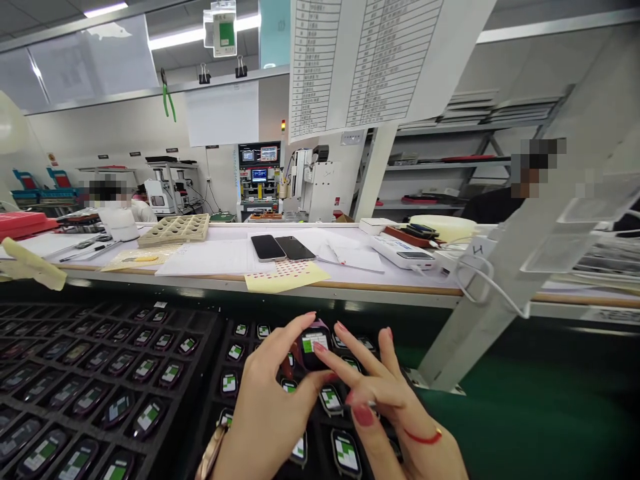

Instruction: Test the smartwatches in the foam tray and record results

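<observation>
My left hand (273, 393) pinches a smartwatch case (314, 348) by its edges, thumb below and index finger above. The watch has a dark frame and a lit screen with green and white blocks; no strap shows. My right hand (390, 400) has its fingers spread, and one fingertip is on or just over that screen. Beneath both hands lies a black tray (213, 413) of similar lit watches, such as a silver-framed watch (345, 452). The hands hide part of the tray.
A second black tray (187, 320) with rows of watches is at the left. A slanted metal post (470, 327) rises close on the right. Behind, a shelf edge (150, 277) carries two phones (283, 248), papers and a white device (403, 253). Paper sheets (370, 67) hang overhead.
</observation>
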Tool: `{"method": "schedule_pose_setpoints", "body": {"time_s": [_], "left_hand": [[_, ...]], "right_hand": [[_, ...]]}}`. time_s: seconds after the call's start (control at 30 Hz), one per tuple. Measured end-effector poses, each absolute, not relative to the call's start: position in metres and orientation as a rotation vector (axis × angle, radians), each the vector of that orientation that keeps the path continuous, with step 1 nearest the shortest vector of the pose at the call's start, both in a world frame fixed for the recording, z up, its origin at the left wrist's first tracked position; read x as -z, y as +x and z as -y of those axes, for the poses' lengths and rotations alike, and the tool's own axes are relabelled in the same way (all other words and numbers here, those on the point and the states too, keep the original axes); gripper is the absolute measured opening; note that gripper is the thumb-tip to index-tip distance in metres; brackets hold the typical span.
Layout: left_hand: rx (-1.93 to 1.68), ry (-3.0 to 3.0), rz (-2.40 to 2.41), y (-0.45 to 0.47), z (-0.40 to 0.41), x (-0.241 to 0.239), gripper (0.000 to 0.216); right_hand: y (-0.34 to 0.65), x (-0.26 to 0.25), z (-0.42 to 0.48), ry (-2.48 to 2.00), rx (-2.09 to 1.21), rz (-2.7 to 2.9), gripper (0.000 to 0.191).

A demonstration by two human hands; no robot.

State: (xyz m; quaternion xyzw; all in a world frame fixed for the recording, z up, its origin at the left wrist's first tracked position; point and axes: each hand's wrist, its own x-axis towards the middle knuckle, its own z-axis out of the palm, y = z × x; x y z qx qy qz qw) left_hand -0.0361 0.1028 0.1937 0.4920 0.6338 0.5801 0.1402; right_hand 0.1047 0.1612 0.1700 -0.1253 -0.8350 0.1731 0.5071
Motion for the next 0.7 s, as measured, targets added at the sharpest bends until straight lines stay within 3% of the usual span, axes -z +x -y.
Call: {"method": "schedule_pose_setpoints", "body": {"time_s": [0.7], "left_hand": [[-1.675, 1.477, -1.777, -0.0368, -0.1044, -0.1911, 0.057]], "right_hand": [[0.1023, -0.1709, -0.1579, -0.302, -0.406, 1.99, 0.011]]}}
